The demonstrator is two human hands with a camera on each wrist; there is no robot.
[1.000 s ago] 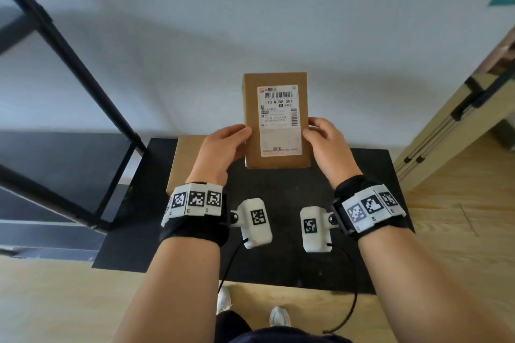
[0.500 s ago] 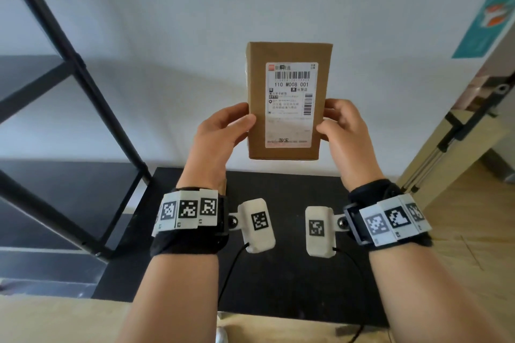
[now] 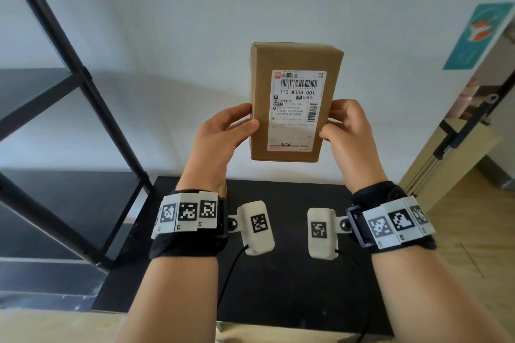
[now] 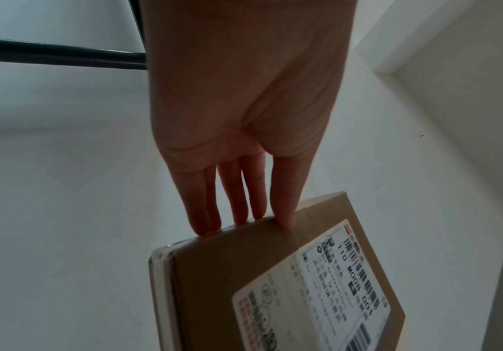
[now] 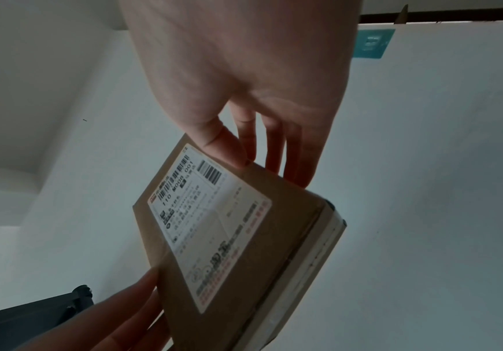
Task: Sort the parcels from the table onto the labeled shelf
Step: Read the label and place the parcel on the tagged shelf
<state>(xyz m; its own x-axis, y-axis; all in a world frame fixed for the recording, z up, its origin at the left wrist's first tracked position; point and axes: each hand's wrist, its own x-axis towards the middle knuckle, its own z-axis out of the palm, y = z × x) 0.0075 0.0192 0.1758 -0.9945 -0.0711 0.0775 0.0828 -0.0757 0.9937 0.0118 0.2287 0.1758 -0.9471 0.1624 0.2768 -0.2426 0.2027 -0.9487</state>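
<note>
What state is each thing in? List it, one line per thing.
Parcel: upright, lifted clear of the table, label facing the head camera.
Left hand: grips the parcel's left edge.
Right hand: grips the parcel's right edge.
Black table: below the parcel.
Black shelf: at left.

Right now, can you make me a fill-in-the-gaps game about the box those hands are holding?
1. The cardboard parcel is held by ____ hands.
2. The big code on its white label reads 110 ____ 001.
3. The table below the parcel is coloured ____.
4. The black shelf frame stands on the person's ____ side.

Missing words: two; M008; black; left
</note>
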